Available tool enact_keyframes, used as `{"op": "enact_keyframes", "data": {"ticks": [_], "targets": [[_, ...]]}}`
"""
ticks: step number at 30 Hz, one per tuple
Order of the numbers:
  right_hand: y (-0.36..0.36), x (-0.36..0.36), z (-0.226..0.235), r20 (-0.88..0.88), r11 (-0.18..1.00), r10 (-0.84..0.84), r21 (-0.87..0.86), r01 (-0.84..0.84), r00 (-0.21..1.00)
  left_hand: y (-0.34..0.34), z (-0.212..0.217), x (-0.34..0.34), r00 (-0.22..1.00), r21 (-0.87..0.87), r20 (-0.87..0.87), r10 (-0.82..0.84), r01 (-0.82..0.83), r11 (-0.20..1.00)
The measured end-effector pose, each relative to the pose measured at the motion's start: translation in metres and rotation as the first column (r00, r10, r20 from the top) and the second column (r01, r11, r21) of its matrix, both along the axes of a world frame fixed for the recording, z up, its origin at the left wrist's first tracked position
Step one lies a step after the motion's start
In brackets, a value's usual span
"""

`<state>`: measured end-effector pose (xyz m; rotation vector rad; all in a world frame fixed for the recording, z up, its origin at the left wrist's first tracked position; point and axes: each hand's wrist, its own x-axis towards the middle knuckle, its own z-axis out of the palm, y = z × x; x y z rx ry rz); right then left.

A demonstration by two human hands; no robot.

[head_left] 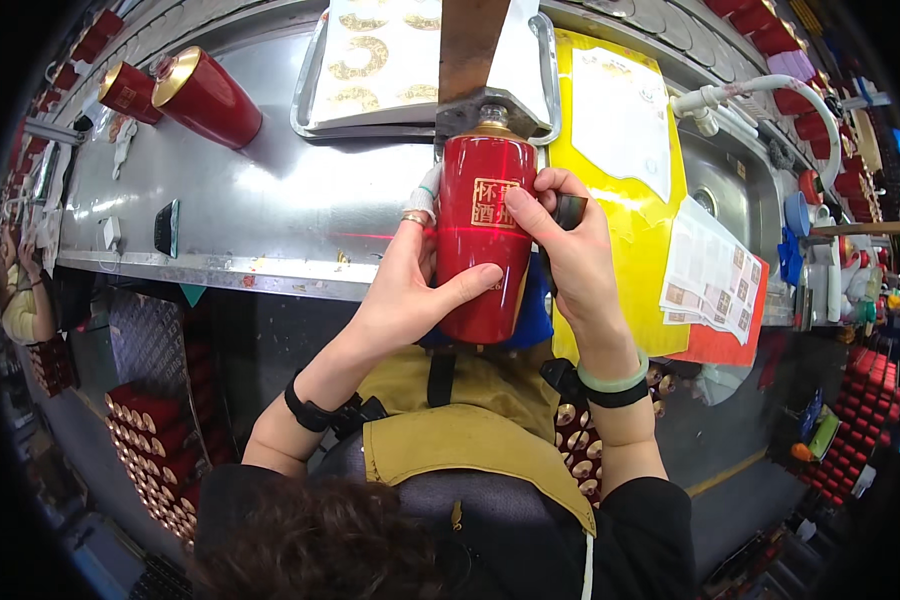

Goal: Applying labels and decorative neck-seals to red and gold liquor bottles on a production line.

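Observation:
Between my two hands is a red bottle (470, 255) with a gold square emblem and a clear glass neck, its neck pointing away from me. My left hand (415, 275) wraps its left side, thumb across the lower front, with a white cover on one finger. From the right, my right hand (575, 235) grips the upper side, its thumb pressed near the emblem. A dark ring-like item sits by the right fingers; its kind is unclear. A thin red light line crosses the bottle. Just beyond the neck, a metal bracket (515, 108) touches or nearly touches it.
Two more red bottles (210, 100) stand on the steel table (270, 200) at far left. A metal tray (315, 130) holds sheets of gold labels. Right of it lie a yellow mat (610, 240), printed sheets (715, 270) and a sink (735, 195). Another person (30, 290) is at far left.

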<state>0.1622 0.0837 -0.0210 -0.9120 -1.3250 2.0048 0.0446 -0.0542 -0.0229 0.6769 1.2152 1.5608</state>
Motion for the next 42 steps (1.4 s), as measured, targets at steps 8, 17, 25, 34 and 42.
{"op": "enact_keyframes", "data": {"ticks": [8, 17, 25, 34, 42], "targets": [[0.004, 0.003, 0.001, 0.033, 0.999, 0.042, -0.016, -0.042, 0.999, 0.000, -0.003, -0.001, 1.000, 0.008, 0.014, -0.011, 0.011, 1.000], [0.001, 0.001, 0.000, 0.047, 0.998, 0.038, 0.048, -0.040, 0.998, -0.001, -0.004, -0.001, 1.000, 0.011, -0.015, -0.019, 0.019, 1.000], [0.000, 0.002, -0.002, 0.023, 0.999, 0.022, 0.042, -0.023, 0.999, -0.001, -0.002, 0.001, 1.000, 0.006, 0.004, -0.015, 0.015, 1.000], [0.004, 0.002, -0.001, 0.011, 0.999, 0.041, 0.028, -0.042, 0.999, 0.001, -0.003, 0.002, 1.000, 0.031, -0.019, -0.001, 0.002, 1.000], [0.005, 0.013, 0.008, -0.020, 0.996, 0.092, -0.003, -0.092, 0.996, -0.001, 0.001, 0.001, 0.999, -0.001, 0.045, 0.024, -0.024, 1.000]]}}
